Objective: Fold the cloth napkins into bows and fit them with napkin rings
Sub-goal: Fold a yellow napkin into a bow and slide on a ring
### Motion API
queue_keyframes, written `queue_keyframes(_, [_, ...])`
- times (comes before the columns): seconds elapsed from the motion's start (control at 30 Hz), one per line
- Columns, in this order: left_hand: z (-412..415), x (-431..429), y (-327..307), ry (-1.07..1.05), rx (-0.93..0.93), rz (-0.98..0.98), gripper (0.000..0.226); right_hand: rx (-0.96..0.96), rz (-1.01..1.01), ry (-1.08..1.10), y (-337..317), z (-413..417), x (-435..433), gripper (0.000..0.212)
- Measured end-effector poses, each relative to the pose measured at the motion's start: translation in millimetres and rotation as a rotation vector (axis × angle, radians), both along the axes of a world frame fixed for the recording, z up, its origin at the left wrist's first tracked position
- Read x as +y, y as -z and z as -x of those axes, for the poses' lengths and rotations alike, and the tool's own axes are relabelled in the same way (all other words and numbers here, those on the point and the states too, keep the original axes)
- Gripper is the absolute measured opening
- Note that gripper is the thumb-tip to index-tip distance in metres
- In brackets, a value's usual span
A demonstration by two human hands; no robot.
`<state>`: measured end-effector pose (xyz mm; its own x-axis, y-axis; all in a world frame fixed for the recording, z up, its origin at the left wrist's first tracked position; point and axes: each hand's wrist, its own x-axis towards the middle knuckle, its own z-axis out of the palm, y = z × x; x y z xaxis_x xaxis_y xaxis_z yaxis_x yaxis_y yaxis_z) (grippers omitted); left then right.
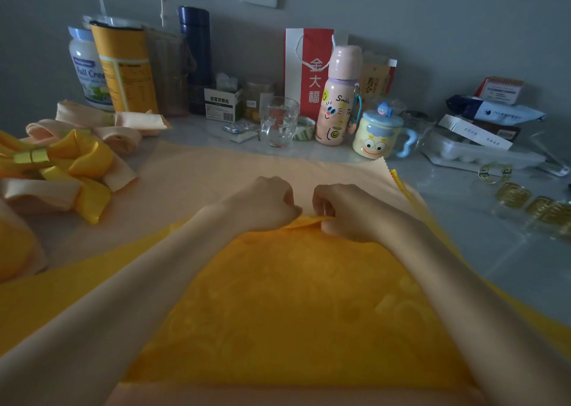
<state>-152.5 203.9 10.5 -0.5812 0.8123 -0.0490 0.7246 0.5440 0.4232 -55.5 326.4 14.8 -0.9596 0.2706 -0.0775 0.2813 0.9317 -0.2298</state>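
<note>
Both arms in, bare. Left forearm runs up from the lower-left corner and right forearm from the lower-right; they converge mid-frame. Left hand is knuckles up, fingers curled under, tips at a raised fold of the yellow napkin. Right hand sits just beside it, also curled, thumb and forefinger pinching the same fold. Narrow gap between the hands. Wrists low, close to the cloth. I read both as gripping.

Dim, flat indoor light, soft shadows, wide-angle bending at edges, slight blur throughout
</note>
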Motion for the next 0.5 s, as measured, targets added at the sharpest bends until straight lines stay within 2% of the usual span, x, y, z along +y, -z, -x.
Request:
queue_keyframes(0.17, [3,-3,6,0.001,-0.084,0.087,0.018,-0.251,-0.003,0.045,-18,-8,-7,0.021])
queue_keyframes(0.2, [3,-4,7,0.021,-0.082,0.091,0.018,-0.201,-0.037,0.052,-19,-7,-9,0.018])
queue_keyframes(0.27, [2,-5,8,0.044,-0.076,0.09,0.022,0.075,-0.109,0.078,-11,-1,-16,0.014])
queue_keyframes(0.33, [2,-5,10,0.043,-0.067,0.085,0.023,0.254,-0.109,0.047,11,8,-27,0.021])
queue_keyframes(0.4, [4,-5,15,0.038,-0.055,0.093,0.023,0.21,-0.099,-0.051,38,16,-33,0.027])
queue_keyframes(0.5, [5,-6,16,0.035,-0.112,0.085,0.022,0.093,-0.059,0.029,53,13,-24,0.039])
